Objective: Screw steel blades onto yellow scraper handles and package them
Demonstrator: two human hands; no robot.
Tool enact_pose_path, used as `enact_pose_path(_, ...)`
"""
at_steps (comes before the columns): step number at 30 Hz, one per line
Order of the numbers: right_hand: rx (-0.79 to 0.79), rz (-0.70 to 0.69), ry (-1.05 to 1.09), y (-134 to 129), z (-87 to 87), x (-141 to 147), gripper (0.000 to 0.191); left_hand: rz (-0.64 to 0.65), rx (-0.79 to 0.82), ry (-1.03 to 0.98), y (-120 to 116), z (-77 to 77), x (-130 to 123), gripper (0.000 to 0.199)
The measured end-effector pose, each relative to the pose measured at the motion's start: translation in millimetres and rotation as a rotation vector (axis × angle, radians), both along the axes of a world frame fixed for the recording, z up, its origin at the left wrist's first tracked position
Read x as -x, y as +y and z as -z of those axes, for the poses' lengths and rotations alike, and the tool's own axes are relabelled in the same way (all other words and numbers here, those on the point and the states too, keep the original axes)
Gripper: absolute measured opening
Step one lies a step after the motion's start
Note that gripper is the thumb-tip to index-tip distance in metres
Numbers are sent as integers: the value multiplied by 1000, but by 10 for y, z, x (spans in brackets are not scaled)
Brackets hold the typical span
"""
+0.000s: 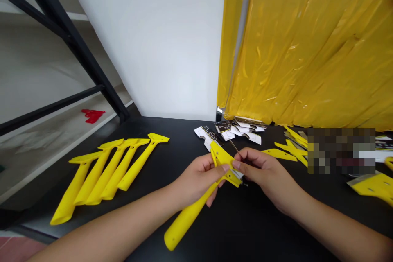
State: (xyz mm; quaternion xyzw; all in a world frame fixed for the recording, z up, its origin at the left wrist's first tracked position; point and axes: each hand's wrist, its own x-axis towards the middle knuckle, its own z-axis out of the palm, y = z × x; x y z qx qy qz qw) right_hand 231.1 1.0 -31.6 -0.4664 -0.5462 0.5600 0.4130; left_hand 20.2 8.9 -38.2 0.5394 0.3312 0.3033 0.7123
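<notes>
My left hand point(202, 178) is closed around the neck of a yellow plastic scraper point(187, 219), its handle slanting down to the lower left. The thumb presses on the T-shaped head, where a strip of grey metal shows between yellow plates. At the head's right side, my right hand point(260, 170) is closed, its thumb against the yellow plate. A thin metal rod point(235, 146), perhaps a hex key, sticks up from its fingers; its lower part is hidden. A small screw-like tip point(245, 184) shows below the head.
Several yellow scraper handles point(102, 172) lie in a row on the black table point(147, 233) at left. Printed cards point(245, 131) are piled behind my hands. Yellow plates point(281, 154) and a scraper head point(373, 186) lie at right. A black metal frame point(82, 59) stands at left.
</notes>
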Motion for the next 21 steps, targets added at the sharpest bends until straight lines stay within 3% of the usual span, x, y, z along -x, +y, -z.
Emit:
enact_pose_path(11, 88, -51, -8, 5, -36, -10, 31, -57, 10, -2, 8, 5, -4, 35)
enact_pose_path(21, -37, -44, -15, 20, 17, -20, 32, -96, -1, 25, 9, -45, -14, 38)
